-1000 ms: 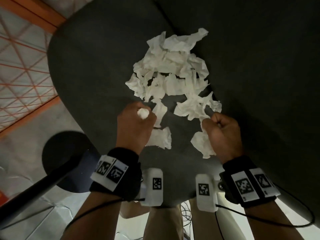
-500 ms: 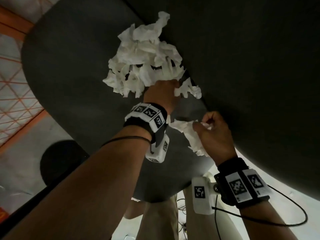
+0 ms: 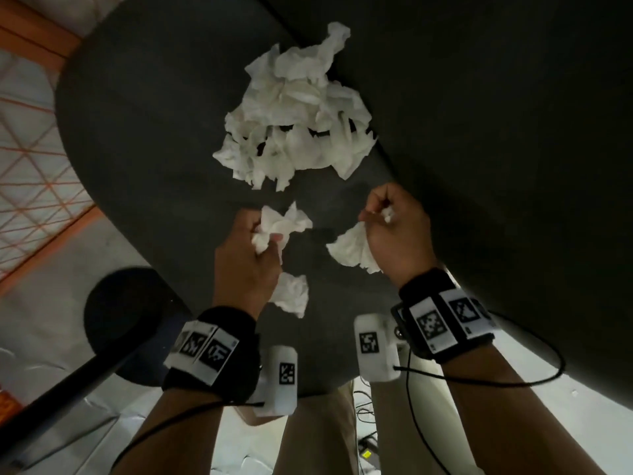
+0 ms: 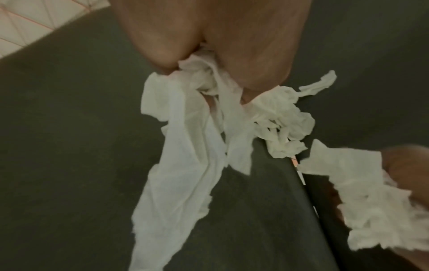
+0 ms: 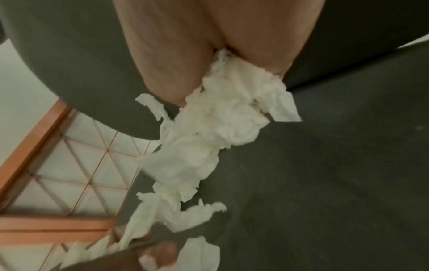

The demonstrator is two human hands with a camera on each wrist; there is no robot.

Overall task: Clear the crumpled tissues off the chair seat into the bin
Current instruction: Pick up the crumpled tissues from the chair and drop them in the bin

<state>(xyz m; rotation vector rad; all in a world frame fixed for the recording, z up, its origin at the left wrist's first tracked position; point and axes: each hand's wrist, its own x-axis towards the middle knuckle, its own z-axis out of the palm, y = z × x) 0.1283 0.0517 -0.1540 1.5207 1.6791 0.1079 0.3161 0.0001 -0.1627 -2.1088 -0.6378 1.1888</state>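
No brand names or readable writing are seen; only black-and-white square marker codes are carried on the wristbands [image 3: 442, 323] and on the white camera housings [image 3: 373, 347] below both wrists.

The surface is a dark grey fabric chair seat [image 3: 144, 138], met at the far right by a dark backrest [image 3: 496, 114]. Beside the seat a pale floor with an orange lattice pattern [image 3: 30, 186] is seen. A round black bin opening [image 3: 120, 313] lies at the lower left, below the seat edge, crossed by a dark bar [image 3: 58, 402].

A large heap of crumpled white tissues [image 3: 298, 114] is spread on the seat near the backrest; its long axis runs from the near left toward the far right, ending in a twisted tip. A small loose wad [image 3: 291, 294] lies near the seat's front edge, just beside the left wrist.

The left hand [image 3: 246, 265] is clenched around a bunch of tissue [image 3: 277, 224], with a long strip hanging down in the left wrist view [image 4: 181, 174]. The right hand [image 3: 397, 231] is closed on another clump [image 3: 352, 248], which trails below the fist [image 5: 220, 132].
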